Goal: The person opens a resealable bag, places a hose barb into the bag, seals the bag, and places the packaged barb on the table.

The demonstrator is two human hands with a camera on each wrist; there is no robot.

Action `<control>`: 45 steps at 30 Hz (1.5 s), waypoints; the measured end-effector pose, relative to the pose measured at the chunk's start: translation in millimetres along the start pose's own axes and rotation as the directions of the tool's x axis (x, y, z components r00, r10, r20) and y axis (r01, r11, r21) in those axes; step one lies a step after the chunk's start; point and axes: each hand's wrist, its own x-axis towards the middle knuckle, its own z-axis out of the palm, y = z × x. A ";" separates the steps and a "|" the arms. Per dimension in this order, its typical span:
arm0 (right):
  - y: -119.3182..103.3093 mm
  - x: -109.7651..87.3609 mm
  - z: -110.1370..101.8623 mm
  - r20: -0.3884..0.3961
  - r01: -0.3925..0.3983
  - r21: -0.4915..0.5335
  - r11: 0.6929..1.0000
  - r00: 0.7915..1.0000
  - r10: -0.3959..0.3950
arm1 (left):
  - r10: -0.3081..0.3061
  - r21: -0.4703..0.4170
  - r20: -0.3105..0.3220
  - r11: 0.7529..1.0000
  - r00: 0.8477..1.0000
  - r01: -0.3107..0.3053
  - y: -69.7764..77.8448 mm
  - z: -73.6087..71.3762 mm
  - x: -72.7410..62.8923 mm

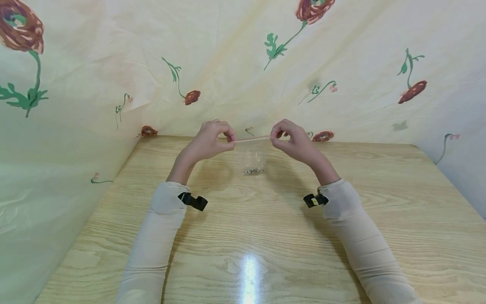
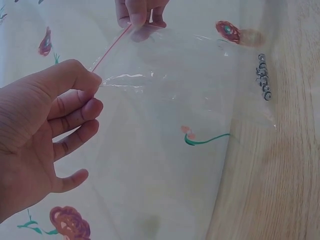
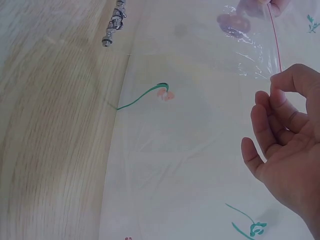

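A clear zip bag (image 1: 252, 156) with a red line along its top edge hangs between the two hands, above the far part of the table. Small shiny metal pieces (image 2: 263, 77) lie in a row along its bottom; their exact kind is too small to tell. My left hand (image 1: 213, 139) pinches one top corner between thumb and forefinger. At the opposite corner, my right hand (image 1: 291, 140) does the same, so the red edge is stretched straight. In the right wrist view the other fingers (image 3: 267, 125) of that hand are loosely bent beside the bag.
The wood-grain table (image 1: 250, 223) spreads under both forearms. Behind it and at its sides hangs a pale sheet (image 1: 228, 63) printed with flowers. Black straps (image 1: 193, 201) with small devices sit at both wrists.
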 end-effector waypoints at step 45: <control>-19.1 0.5 2.0 -0.141 0.059 0.110 0.992 0.989 -0.044 | -0.025 -0.415 -0.063 0.910 0.998 -0.003 9.6 2.3 1.9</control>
